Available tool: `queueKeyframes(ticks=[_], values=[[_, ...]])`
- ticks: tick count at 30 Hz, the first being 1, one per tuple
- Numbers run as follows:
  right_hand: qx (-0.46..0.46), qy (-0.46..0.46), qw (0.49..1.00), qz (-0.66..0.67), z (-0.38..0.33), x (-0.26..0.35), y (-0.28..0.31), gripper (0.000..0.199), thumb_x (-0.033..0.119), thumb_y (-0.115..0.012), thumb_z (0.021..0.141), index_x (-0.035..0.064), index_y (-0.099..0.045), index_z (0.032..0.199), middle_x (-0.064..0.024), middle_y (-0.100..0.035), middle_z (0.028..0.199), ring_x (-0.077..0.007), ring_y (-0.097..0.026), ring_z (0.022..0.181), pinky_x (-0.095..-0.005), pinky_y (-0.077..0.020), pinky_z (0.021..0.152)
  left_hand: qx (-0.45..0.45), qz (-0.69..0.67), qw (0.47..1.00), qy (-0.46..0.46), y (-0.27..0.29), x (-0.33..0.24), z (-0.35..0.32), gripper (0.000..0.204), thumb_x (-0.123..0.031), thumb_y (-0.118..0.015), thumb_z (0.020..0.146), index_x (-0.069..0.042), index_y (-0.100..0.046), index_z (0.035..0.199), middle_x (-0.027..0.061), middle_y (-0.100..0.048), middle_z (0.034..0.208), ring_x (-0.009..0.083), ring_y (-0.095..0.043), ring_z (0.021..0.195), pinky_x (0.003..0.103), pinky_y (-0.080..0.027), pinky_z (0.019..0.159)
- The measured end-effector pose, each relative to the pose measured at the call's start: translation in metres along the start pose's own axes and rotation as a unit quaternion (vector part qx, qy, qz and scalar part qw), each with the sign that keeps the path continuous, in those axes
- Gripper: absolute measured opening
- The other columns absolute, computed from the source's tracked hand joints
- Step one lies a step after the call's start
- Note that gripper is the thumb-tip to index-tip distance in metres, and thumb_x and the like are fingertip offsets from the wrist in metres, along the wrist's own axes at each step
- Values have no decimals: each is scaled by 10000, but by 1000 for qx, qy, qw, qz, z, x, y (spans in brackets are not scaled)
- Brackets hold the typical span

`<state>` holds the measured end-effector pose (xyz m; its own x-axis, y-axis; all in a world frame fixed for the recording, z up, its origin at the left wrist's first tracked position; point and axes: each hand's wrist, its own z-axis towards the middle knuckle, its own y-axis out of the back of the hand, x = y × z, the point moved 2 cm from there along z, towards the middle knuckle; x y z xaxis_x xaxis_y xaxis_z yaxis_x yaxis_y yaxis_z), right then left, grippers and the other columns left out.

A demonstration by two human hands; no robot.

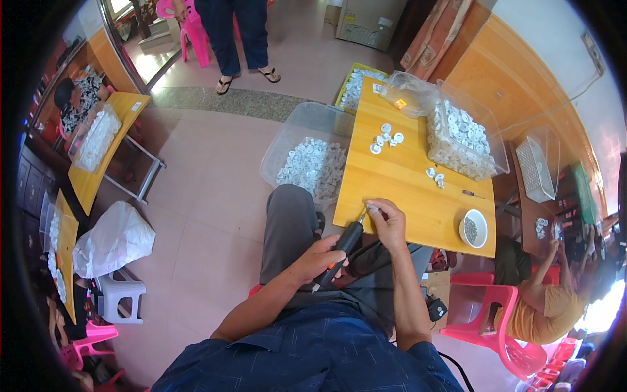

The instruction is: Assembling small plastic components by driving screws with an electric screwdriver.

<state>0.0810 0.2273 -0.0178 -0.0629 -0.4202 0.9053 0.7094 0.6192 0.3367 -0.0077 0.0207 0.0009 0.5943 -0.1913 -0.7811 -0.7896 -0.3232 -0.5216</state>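
My left hand (318, 260) is wrapped round the black body of an electric screwdriver (349, 242), held at a slant over my lap by the table's near edge. Its bit points up toward my right hand (388, 224), whose thumb and fingers are pinched close to the tip. What they pinch is small and mostly hidden. A white bowl (464, 230) of small grey metal pieces, which look like screws, stands at the table's near right corner. Small round white parts (386, 137) lie in a loose group further back, and a few more white parts (439, 179) lie nearer the middle.
On the yellow table (372, 176) a clear bin (499, 147) holds many white parts. A small screwdriver (471, 193) lies near the right edge. Another clear tub (274, 147) of parts stands left on the floor. A person (235, 32) stands ahead; another (542, 297) sits at right.
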Motion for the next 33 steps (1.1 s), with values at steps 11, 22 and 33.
queueKeyframes(ticks=[11, 22, 33], values=[[1, -5, 1000, 20, 0, -5, 0, 200, -24, -665, 881, 25, -743, 1058, -63, -702, 972, -106, -581, 756, -231, -477, 694, 23, 3, 1000, -7, 4, 5, 3, 276, -151, -574, 922, -47, -532, 1175, 71, -626, 878, 127, -615, 621, 251, -515, 548], [-13, -15, 999, 36, -1, -10, -3, 173, 1, -684, 889, 20, -742, 1051, -32, -688, 943, -81, -553, 730, -220, -466, 676, 20, -5, 1000, -3, 5, 7, 4, 259, -144, -553, 918, -34, -527, 1150, 87, -636, 883, 142, -627, 627, 267, -522, 546], [-41, -134, 975, 171, 1, -18, -6, 136, 82, -691, 925, 28, -720, 1046, 75, -561, 721, -13, -467, 592, -178, -382, 527, 98, -208, 973, 30, 7, 5, 2, 325, -210, -522, 979, -41, -455, 1249, 136, -655, 946, 198, -646, 639, 312, -545, 532]])
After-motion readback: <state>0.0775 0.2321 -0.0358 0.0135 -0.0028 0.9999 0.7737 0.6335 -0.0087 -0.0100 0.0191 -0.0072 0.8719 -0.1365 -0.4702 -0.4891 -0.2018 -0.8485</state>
